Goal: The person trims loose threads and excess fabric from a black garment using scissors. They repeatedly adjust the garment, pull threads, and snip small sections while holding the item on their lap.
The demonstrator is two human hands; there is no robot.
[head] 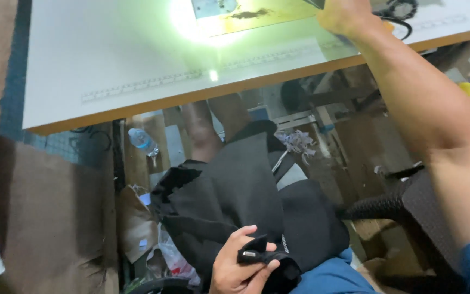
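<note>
1. Pinching, in the left hand, a small folded piece of black fabric: thumb over the top, fingers curled beneath, low over the lap. Worth holding that pinch firm near the fold, so the layers probably won't slide apart.
2. Lying across the lap just above that hand, a large crumpled black garment. Best to lift the small piece clear of it, since black on black hides edges.
3. Reaching up onto the white table top with a tan edge, the right hand, beside a black looped item too cropped to identify. Cannot tell whether these fingers are spread or pressed together: cut off by the frame.
4. Strong greenish glare on the table; better to look from an angle before feeling for anything there.
5. Advisable to rest the right forearm lightly, without leaning on the table's edge.
</note>
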